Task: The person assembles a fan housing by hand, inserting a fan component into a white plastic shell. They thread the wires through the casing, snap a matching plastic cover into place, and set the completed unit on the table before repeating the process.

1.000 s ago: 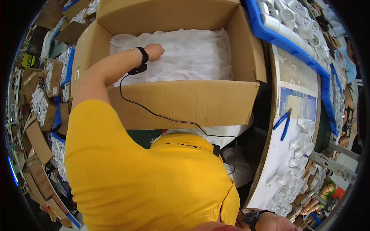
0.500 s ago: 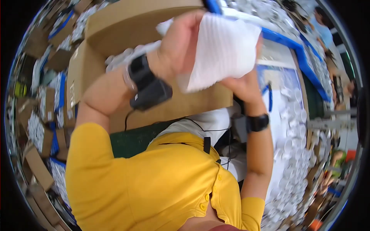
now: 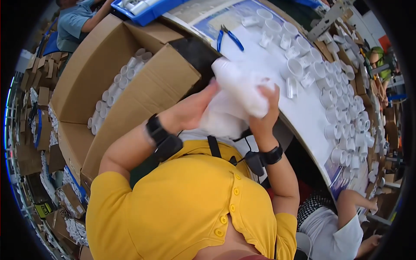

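Note:
A soft white packing sheet or bag point(image 3: 240, 93), crumpled and smeared by motion, hangs between my hands in front of my waist. My left hand point(image 3: 200, 106) presses its near-left side, thumb and fingers partly hidden by the white material. On the other side my right hand point(image 3: 265, 113) grips it, fingertips curled over its edge. Whether anything is wrapped inside cannot be made out. Both wrists wear black bands with small dark boxes. Close to the right of the sheet, white plastic cups point(image 3: 294, 68) stand and lie on the table point(image 3: 303, 125).
An open cardboard box point(image 3: 130, 113) at left holds rows of white cups point(image 3: 113, 89). Blue-handled pliers point(image 3: 229, 39) lie on the table beyond my hands. A blue tray point(image 3: 149, 14) stands at the far edge. One person point(image 3: 78, 21) sits far left, another point(image 3: 331, 225) at lower right.
The view has swung right, away from the box and over the table. The white sheet came down nearer my waist and is now bunched instead of spread flat.

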{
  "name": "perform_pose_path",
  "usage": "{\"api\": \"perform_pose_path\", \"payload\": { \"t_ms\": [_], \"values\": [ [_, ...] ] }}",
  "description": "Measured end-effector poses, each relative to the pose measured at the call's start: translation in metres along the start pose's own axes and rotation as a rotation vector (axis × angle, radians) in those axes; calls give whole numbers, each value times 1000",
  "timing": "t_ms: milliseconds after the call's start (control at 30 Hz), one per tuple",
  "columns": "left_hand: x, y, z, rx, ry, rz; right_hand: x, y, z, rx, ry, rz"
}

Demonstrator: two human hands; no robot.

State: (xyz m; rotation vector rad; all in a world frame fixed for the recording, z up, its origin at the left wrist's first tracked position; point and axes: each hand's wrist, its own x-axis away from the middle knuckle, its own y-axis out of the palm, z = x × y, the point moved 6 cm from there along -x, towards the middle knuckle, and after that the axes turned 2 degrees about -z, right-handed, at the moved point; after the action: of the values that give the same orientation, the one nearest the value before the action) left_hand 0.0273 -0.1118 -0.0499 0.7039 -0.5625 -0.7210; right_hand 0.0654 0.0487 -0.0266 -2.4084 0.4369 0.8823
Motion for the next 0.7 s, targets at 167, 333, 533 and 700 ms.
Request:
{"api": "perform_pose_path", "payload": {
  "t_ms": [167, 333, 533, 700],
  "values": [
    [-59, -9, -67, -28, -186, -39, 58, -17, 10, 105, 63, -355],
    [-111, -69, -82, -127, -136, 79, 84, -39, 17, -122, 400, -337],
    [-187, -237, -48, 43, 172, 357, 124, -58, 61, -222, 670, -572],
    [-236, -269, -22, 100, 311, 392, 139, -84, 91, -196, 906, -462]
  ]
}}
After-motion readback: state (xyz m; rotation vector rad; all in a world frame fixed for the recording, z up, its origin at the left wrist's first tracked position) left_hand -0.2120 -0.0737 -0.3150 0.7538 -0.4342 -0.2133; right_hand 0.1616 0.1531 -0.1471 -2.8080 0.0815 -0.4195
